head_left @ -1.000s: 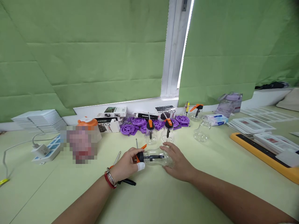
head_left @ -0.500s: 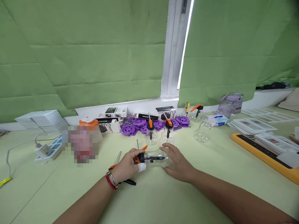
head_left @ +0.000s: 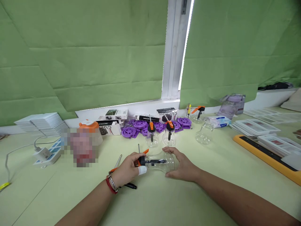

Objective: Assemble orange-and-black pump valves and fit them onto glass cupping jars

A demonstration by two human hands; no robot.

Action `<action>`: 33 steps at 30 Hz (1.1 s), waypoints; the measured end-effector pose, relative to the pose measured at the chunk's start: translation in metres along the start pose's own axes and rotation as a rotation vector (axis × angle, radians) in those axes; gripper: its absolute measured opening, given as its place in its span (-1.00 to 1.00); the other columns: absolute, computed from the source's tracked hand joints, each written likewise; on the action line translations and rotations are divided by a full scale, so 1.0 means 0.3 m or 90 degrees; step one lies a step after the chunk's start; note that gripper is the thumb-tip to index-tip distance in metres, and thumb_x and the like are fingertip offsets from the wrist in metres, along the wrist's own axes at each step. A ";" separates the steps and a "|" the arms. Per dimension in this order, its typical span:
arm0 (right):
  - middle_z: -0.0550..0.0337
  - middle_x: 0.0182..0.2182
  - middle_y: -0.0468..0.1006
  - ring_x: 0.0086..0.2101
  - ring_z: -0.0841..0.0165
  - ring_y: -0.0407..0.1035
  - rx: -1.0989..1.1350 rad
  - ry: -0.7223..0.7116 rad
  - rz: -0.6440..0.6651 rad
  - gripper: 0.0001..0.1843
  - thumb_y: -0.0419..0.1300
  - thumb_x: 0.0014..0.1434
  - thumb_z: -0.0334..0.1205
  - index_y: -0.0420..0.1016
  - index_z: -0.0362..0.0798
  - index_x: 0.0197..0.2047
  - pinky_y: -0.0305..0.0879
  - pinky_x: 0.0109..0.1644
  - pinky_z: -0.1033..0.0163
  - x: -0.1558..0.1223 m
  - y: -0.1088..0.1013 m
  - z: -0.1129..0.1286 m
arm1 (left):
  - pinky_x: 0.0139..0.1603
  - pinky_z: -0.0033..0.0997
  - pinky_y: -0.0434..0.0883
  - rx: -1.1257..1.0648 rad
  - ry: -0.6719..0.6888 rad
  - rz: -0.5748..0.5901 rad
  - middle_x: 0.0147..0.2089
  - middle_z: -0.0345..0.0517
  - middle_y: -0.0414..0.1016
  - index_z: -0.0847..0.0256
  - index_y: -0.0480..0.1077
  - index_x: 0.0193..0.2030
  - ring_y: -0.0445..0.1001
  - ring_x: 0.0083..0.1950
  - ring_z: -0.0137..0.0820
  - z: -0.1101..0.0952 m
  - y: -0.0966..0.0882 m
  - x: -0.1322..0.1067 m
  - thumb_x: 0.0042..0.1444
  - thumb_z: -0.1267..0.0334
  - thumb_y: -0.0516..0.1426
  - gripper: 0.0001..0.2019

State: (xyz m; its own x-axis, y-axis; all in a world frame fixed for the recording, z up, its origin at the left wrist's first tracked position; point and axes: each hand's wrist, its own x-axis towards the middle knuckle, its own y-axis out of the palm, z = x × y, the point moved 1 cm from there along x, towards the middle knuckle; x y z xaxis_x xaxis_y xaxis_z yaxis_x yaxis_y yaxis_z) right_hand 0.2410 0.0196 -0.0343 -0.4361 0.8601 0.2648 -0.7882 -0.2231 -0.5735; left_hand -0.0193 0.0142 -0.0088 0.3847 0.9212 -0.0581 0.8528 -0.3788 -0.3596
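Note:
A clear glass bottle [head_left: 162, 162] lies on its side on the pale green table, with a black and orange pump top [head_left: 141, 158] at its left end. My left hand [head_left: 128, 171], with a white wrap on the thumb, is closed around that top. My right hand [head_left: 183, 165] is wrapped round the bottle's base. Under my left wrist lies another orange and black pump part [head_left: 128, 185] with a metal tube.
Two upright bottles with pump tops [head_left: 151, 135] [head_left: 169, 133] stand just behind. An empty glass bottle [head_left: 204, 133] is to the right. Purple discs [head_left: 141, 125] and small boxes [head_left: 113, 115] line the wall. A power strip [head_left: 45, 152] lies at the left, an orange-edged tray [head_left: 265, 155] at the right.
My right hand has curled more tightly round the bottle's base and the bottle is lifted slightly. The left hand stays on the pump top.

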 end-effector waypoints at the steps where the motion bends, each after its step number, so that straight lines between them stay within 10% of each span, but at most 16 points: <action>1: 0.02 0.17 0.24 0.15 0.13 0.16 0.018 0.005 0.008 -0.14 0.43 -0.23 -0.10 0.16 0.04 0.13 0.10 0.24 -0.01 0.002 -0.002 -0.006 | -0.13 -0.32 0.31 -0.002 -0.002 0.000 -0.07 -0.05 0.31 0.22 0.38 0.05 0.33 -0.15 -0.32 -0.002 0.001 -0.001 -0.08 0.17 0.25 -0.49; 16: -0.09 0.16 0.20 0.11 0.16 0.20 0.300 0.032 0.087 -0.20 0.31 0.01 0.00 0.02 0.05 0.22 0.11 0.19 -0.01 0.017 0.023 -0.060 | -0.12 -0.32 0.31 0.021 -0.006 -0.014 -0.10 -0.04 0.35 0.24 0.42 0.01 0.34 -0.17 -0.32 -0.006 0.001 -0.001 -0.10 0.16 0.26 -0.52; 33: -0.02 0.23 0.09 0.18 0.17 0.08 0.298 0.026 0.119 -0.11 0.38 -0.05 -0.12 0.02 0.12 0.27 0.06 0.22 0.02 0.019 0.010 -0.073 | -0.10 -0.26 0.32 0.032 0.003 -0.025 -0.09 -0.04 0.34 0.21 0.40 0.04 0.36 -0.16 -0.30 0.025 -0.014 0.007 -0.08 0.18 0.25 -0.52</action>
State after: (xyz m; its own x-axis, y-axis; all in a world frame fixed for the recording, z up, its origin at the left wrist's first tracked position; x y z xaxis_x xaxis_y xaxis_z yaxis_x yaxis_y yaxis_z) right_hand 0.2458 0.0339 -0.0515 -0.5783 0.8011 0.1541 -0.8125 -0.5487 -0.1969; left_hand -0.0247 0.0186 -0.0143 0.3527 0.9349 -0.0393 0.8483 -0.3372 -0.4084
